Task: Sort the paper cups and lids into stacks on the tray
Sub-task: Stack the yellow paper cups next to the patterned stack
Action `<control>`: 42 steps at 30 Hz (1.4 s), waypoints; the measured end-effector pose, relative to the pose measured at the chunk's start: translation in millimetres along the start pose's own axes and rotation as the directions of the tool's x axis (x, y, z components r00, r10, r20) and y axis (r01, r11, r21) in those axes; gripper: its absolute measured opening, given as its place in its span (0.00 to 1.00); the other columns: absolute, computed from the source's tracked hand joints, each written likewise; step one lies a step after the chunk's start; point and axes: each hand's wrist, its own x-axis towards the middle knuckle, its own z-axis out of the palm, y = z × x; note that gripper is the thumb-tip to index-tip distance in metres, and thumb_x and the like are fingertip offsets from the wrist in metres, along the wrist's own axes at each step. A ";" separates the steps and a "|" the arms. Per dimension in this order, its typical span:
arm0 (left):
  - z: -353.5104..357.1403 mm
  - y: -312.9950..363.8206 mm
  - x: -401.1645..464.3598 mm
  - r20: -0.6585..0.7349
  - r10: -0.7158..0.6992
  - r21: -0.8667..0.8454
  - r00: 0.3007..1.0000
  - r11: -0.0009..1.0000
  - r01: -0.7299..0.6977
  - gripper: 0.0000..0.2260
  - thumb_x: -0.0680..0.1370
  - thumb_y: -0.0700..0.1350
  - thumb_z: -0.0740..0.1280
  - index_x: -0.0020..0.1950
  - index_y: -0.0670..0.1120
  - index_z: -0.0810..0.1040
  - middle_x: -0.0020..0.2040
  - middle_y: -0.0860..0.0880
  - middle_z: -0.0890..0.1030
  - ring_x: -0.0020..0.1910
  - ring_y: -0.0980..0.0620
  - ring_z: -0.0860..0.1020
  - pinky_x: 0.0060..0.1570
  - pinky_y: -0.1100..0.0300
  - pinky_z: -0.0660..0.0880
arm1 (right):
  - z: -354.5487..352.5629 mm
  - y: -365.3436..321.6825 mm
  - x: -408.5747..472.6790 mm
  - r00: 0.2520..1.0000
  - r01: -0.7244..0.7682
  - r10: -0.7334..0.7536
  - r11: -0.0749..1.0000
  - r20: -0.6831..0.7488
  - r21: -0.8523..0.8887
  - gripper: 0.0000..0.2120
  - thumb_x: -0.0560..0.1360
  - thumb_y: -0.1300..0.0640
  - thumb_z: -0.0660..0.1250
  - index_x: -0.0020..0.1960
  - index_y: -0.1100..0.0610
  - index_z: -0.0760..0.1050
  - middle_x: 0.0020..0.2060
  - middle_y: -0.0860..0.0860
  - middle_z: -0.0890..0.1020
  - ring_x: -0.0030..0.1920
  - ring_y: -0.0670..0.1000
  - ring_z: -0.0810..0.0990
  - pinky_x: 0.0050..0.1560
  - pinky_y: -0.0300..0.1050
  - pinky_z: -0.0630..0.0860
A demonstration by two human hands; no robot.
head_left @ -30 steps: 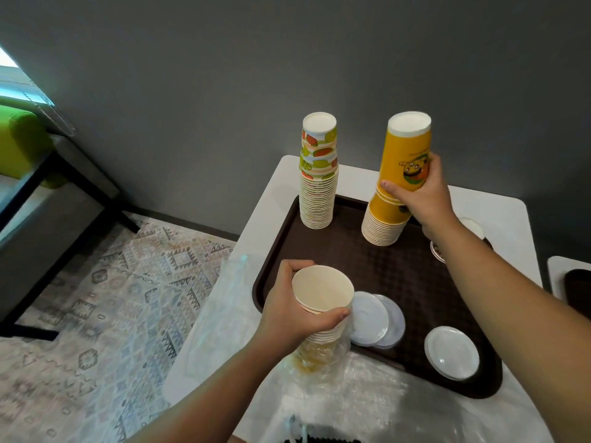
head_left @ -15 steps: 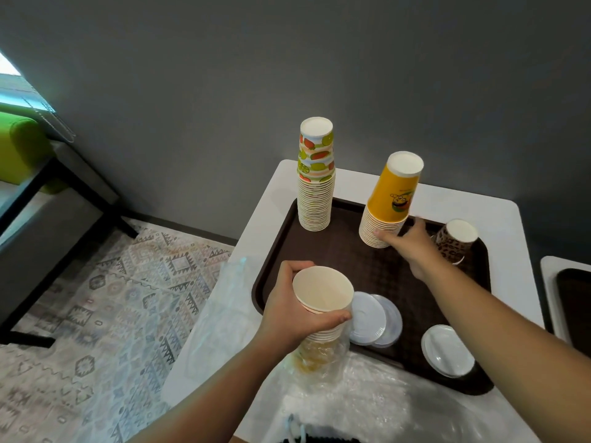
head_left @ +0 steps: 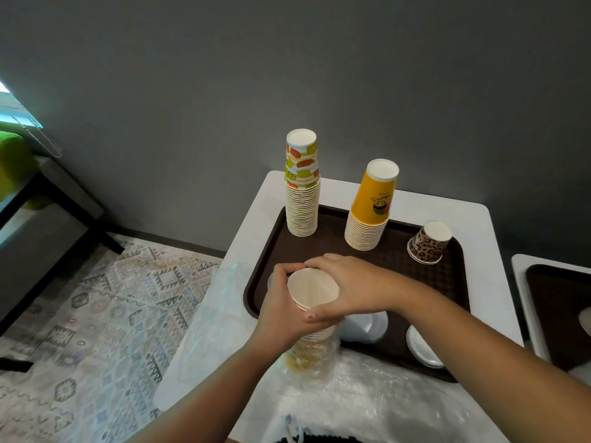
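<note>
Right, both hands are on the same thing here: a nested stack of white-lined paper cups (head_left: 311,294), mouth up, held over the near left corner of the dark brown textured plastic tray (head_left: 415,282). The left hand (head_left: 281,310) wraps its fingers round the stack from the left side, and the right hand (head_left: 348,287) curls over the top cup's rim from the right, thumb low on the near side, fingers along the far edge. The lower part of that stack sits inside a crinkled clear plastic sleeve (head_left: 311,356), which trails down onto more clear wrapping spread over the white table (head_left: 479,215).

Up at the back of the tray, a tall upside-down stack of fruit-patterned paper cups (head_left: 302,183) stands at the far left. Just to its right, apart from it, an upside-down stack of yellow paper cups with a cartoon print (head_left: 372,207) leans slightly right. Further right, near the far right corner, a single upside-down leopard-print paper cup (head_left: 430,243) stands alone.

Near the front of the tray, white plastic lids (head_left: 364,326) lie overlapping, partly hidden under the right wrist, and another pile of white lids (head_left: 422,348) lies toward the front right corner, half covered by the forearm.

Off to the right stands a second brown tray (head_left: 559,311) on its own white table. A patterned grey rug (head_left: 105,302) covers the floor on the left.
</note>
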 end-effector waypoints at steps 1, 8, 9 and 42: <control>0.1 -1.1 -0.3 0.004 0.005 0.006 1.000 1.000 -0.005 0.42 0.49 0.63 0.76 0.58 0.56 0.65 0.57 0.53 0.74 0.56 0.59 0.75 0.48 0.71 0.73 | 1.3 -2.6 -0.9 1.000 0.001 -0.001 1.000 -0.014 -0.005 0.39 0.66 0.37 0.73 0.71 0.49 0.64 0.61 0.47 0.72 0.61 0.46 0.71 0.61 0.43 0.69; 4.4 -6.7 -2.4 0.003 -0.032 0.045 0.999 0.998 0.032 0.43 0.50 0.63 0.74 0.63 0.52 0.69 0.55 0.56 0.77 0.53 0.59 0.77 0.50 0.64 0.76 | 0.8 -7.1 -2.9 0.997 0.015 -0.018 0.999 -0.080 -0.040 0.36 0.67 0.41 0.73 0.71 0.50 0.64 0.64 0.47 0.71 0.63 0.46 0.70 0.60 0.40 0.68; 4.9 -7.5 -2.6 0.000 -0.039 0.029 0.999 0.999 0.039 0.42 0.51 0.63 0.74 0.63 0.53 0.69 0.54 0.56 0.78 0.53 0.59 0.77 0.51 0.60 0.77 | -1.2 -7.3 -3.9 0.996 0.024 -0.026 0.999 -0.084 -0.034 0.36 0.68 0.42 0.73 0.71 0.50 0.64 0.64 0.46 0.71 0.63 0.46 0.70 0.59 0.39 0.68; 1.9 -14.1 -0.7 0.003 -0.003 -0.113 1.000 0.994 0.003 0.34 0.56 0.61 0.77 0.58 0.62 0.67 0.55 0.60 0.76 0.53 0.64 0.77 0.50 0.64 0.77 | -50.9 57.2 -12.7 0.994 -0.041 0.048 0.996 0.102 -0.073 0.38 0.65 0.50 0.78 0.66 0.42 0.60 0.60 0.43 0.69 0.60 0.46 0.70 0.57 0.42 0.73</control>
